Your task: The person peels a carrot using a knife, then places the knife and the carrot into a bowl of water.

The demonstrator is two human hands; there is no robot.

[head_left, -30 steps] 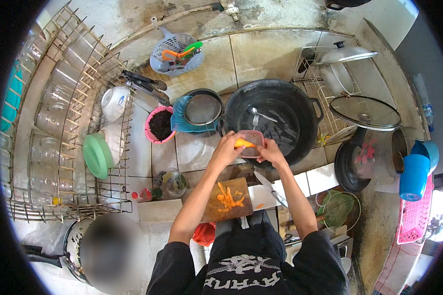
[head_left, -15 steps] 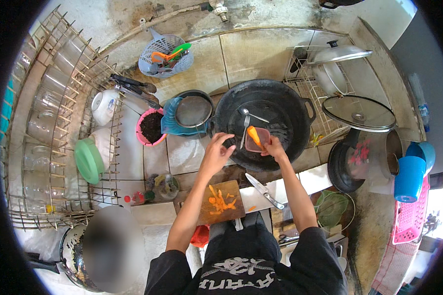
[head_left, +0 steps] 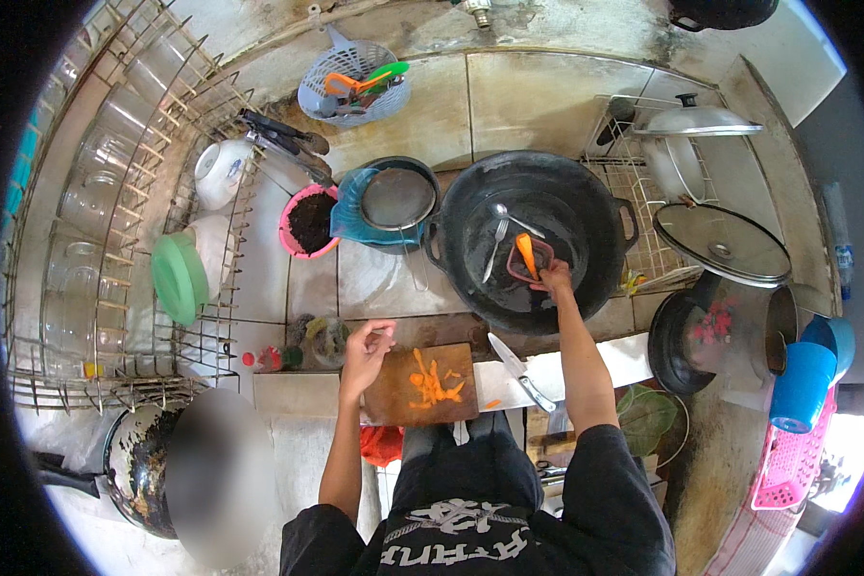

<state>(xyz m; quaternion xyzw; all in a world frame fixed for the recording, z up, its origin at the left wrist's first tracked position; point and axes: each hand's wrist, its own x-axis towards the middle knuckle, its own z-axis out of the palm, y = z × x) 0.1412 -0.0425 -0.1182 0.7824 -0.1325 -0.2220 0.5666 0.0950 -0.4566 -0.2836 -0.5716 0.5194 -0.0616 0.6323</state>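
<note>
My right hand (head_left: 556,278) grips the rim of a small pinkish see-through container (head_left: 545,255) inside the large black basin (head_left: 470,293). An orange carrot (head_left: 525,252) leans in that container, its upper end above the rim. A spoon (head_left: 518,220) and a fork (head_left: 495,252) lie in the basin, beyond and left of the container. Empty, with loosely bent fingers, my left hand (head_left: 366,350) hovers by the left edge of the wooden cutting board (head_left: 394,403). Orange peelings (head_left: 434,382) lie on the board. To its right rests a knife (head_left: 518,370) on the white ledge.
Left of the basin stand a blue basket with a strainer (head_left: 396,199) and a pink pot of dark soil (head_left: 311,223). A dish rack (head_left: 211,307) with jars and bowls fills the left side. Right are a glass lid (head_left: 725,240), a black pan (head_left: 677,350) and blue cups (head_left: 803,389).
My left hand has drawn back from the basin's near edge to the cutting board's left side. My right hand still holds the container with the carrot in the basin. The view has shifted slightly.
</note>
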